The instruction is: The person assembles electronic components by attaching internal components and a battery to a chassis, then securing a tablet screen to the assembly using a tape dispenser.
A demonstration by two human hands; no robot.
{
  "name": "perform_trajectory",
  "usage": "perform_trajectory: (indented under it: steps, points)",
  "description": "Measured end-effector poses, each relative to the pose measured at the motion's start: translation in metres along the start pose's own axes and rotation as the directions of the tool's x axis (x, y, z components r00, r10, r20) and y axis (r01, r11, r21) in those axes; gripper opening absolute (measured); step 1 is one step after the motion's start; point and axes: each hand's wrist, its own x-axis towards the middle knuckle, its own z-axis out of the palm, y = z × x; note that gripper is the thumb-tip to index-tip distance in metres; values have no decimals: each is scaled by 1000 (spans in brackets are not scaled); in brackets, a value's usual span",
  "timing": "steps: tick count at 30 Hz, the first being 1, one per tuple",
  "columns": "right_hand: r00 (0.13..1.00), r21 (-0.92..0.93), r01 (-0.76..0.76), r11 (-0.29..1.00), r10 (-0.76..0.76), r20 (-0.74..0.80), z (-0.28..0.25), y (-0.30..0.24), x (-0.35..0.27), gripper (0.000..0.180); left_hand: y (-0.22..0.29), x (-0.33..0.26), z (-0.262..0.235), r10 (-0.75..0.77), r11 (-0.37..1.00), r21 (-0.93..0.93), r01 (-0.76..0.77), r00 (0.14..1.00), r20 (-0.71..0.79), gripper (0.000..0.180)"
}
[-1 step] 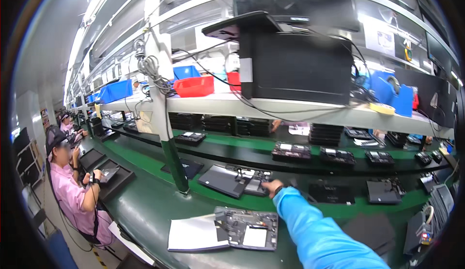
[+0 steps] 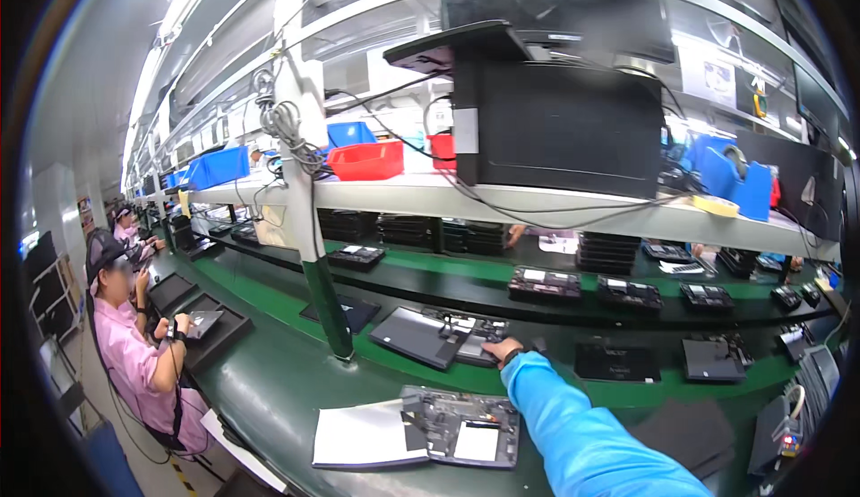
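Note:
My right hand [image 2: 498, 350], at the end of a light blue sleeve, reaches forward to an opened-up laptop [image 2: 419, 337] on the green strip of the bench. Its fingers are closed at the right edge of the bared laptop base; the fingertips are partly hidden. That laptop's dark panel lies to the left, its exposed inner parts to the right. Nearer to me rests a second opened laptop [image 2: 491, 407], with its circuit parts bare and a white sheet [image 2: 369, 434] over its left half. My left hand is out of view.
A green post [image 2: 329, 313] rises left of the laptops. More opened laptop bases [image 2: 545, 283] line the raised track behind. Dark flat sheets [image 2: 685, 434] lie at right. Overhead, a shelf carries a monitor [image 2: 560, 130] and a red bin [image 2: 365, 161]. A co-worker in pink [image 2: 134, 345] sits at left.
My right hand has moved slightly left and closed in on the edge of the far laptop. The whole view has shifted a little; the laptops look unmoved on the bench.

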Motion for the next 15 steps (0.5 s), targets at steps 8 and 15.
perform_trajectory:
  steps: [8, 15]
  points:
    - [867, 672, -496, 550, 281, 410, -1, -95, -17, 34, 4, -15, -51, 144, 989, 13, -149, 927, -345, 20]
    - [909, 928, -337, -160, 203, 365, 12, -88, -53, 37, -23, 13, -126, 266, 964, 125, -235, 862, -432, 20]
